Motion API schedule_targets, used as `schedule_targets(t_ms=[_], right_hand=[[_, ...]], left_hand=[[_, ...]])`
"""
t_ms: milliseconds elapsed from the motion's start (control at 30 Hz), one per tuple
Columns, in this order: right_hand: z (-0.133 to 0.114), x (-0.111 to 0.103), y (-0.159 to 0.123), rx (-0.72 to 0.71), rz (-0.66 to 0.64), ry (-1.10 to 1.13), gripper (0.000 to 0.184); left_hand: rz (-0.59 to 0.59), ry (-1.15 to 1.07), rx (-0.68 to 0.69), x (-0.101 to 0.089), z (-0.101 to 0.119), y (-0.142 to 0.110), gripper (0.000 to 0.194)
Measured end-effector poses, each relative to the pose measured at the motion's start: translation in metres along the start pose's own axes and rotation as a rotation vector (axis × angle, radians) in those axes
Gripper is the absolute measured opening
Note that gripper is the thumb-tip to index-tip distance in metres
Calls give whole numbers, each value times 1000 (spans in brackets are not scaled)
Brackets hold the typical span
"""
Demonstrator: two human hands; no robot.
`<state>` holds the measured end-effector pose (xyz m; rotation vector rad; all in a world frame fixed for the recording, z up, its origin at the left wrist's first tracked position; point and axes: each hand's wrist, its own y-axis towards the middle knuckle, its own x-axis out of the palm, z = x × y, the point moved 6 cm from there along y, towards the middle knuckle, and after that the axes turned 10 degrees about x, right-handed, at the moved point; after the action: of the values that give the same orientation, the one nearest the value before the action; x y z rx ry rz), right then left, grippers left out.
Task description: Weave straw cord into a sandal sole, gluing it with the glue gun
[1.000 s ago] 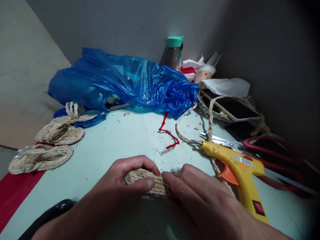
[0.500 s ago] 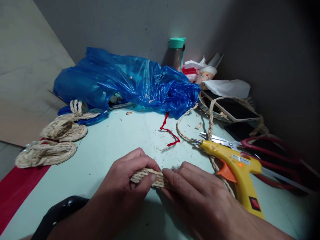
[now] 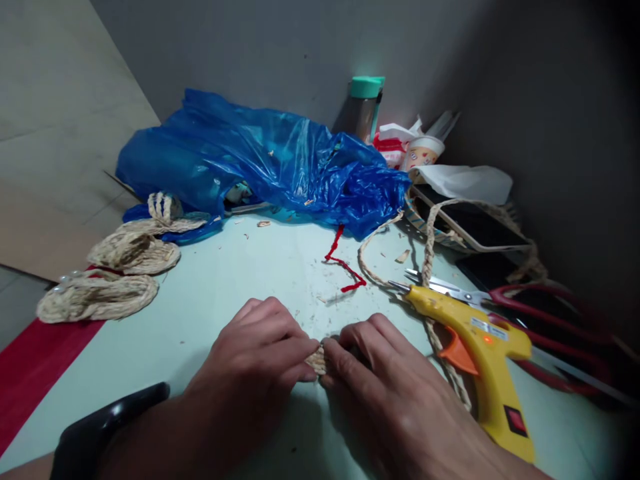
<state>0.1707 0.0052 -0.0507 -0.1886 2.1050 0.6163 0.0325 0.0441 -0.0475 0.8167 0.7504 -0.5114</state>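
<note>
Both hands pinch a small piece of coiled straw braid (image 3: 317,362) at the front middle of the table; only a short strip of it shows between the fingertips. My left hand (image 3: 265,350) is closed over its left end, thumb below and fingers above. From the other side my right hand (image 3: 377,373) grips the right end, fingers bent. Most of the piece is hidden under the hands. Just right of my right hand lies a yellow glue gun (image 3: 473,333) with an orange trigger and a lit orange light. A braided straw cord (image 3: 429,247) runs beneath it.
Small woven straw slippers (image 3: 100,297) lie at the left. A blue plastic bag (image 3: 260,160) spreads across the back, with a bent red pipe cleaner (image 3: 345,267) before it. Red-handled scissors (image 3: 525,300), a basket with a phone (image 3: 465,220), a paper cup (image 3: 423,152) and a bottle (image 3: 364,110) are right.
My left fingers have shifted right and now cover more of the straw piece, close to my right fingertips. The whole view has moved slightly, placing the table things a little further right.
</note>
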Motion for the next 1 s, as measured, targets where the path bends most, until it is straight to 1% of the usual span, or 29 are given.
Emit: schedule_targets(t_ms=[67,133,200,267,300,367,400,433,533,567,600,700,767,833,900,1000], right_hand=[[1,1,-1,3,31,-2,24],[1,-1,-1,15,35,-18,24],[0,-2,-2,34,-48,-36,23],[2,-4,-4,57,-141,-30,21],[3,-6,-4,68,-150,-20,21],[5,-10,-4,75,-127,8,19],[6,-11,-4,74,-124,25,19],[7,-10,-4,69,-128,46,19],[7,-8,0,79,-138,128,21],[7,-8,2,91,-135,149,21],[7,-8,3,104,-126,167,21],[6,-10,7,125,-112,200,21],[4,-9,8,127,-120,206,21],[4,-8,9,132,-146,205,21],[3,-7,9,133,-150,218,21],[3,-7,8,126,-77,252,21]], left_hand=[[12,-17,-19,2,1,-2,14],[26,-82,-84,3,-2,-4,14],[29,-134,-190,5,-8,-6,11],[9,-135,-250,6,-10,-7,12],[-4,-123,-246,6,-9,-6,13],[-20,-104,-192,5,-6,-2,16],[-20,-108,-185,4,-5,-1,17],[-18,-127,-203,4,-6,0,16],[-9,-219,-316,5,-13,-1,14],[-5,-245,-320,5,-13,-1,15],[2,-258,-295,6,-13,-1,15],[53,-220,-106,5,-6,0,13],[84,-185,-11,6,-3,-1,13],[84,-176,33,9,-3,-2,13],[58,-171,50,11,-5,0,14],[18,-161,30,5,-10,5,17]])
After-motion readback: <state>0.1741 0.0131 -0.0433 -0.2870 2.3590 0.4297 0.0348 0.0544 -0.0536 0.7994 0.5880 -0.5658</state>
